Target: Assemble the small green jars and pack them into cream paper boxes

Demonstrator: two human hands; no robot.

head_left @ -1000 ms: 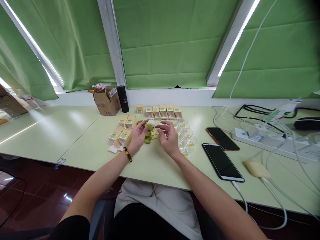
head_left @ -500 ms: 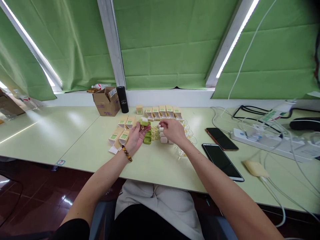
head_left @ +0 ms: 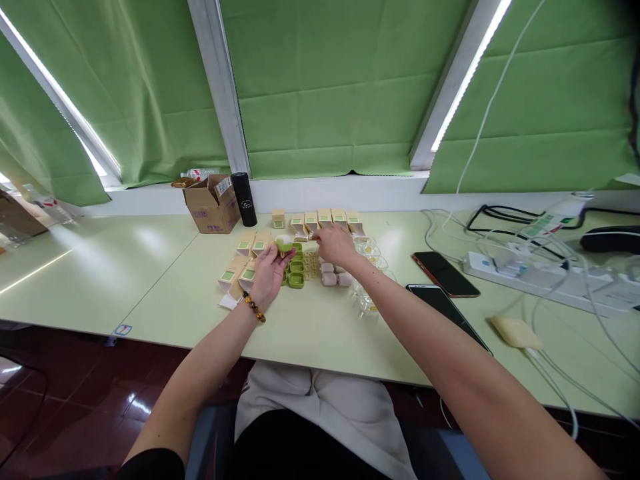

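My left hand [head_left: 269,272], a beaded bracelet at its wrist, holds up a small green case [head_left: 285,245] with a whitish top. Just right of it, low over the table, my right hand [head_left: 336,244] has its fingers curled together, pointing left; whatever is in them is hidden. Below the hands stand several small green square trays [head_left: 296,281]. Beside these lie rows of tiny yellow squares [head_left: 310,267]. Several pale pinkish blocks [head_left: 329,279] sit under my right hand, partly covered by it. Clear plastic pieces [head_left: 367,303] lie beyond them, by my right forearm.
Small open cardboard boxes [head_left: 231,273] stand left of my left hand, and a row of similar boxes [head_left: 325,217] stands behind. Farther back are a brown carton [head_left: 213,210] and a black cylinder [head_left: 244,200]. Phones [head_left: 445,273], a power strip [head_left: 530,283] and cables lie right.
My right hand has moved slightly up and left, away from the pale blocks, uncovering more of them. My left hand keeps the green case, now tilted a little differently.
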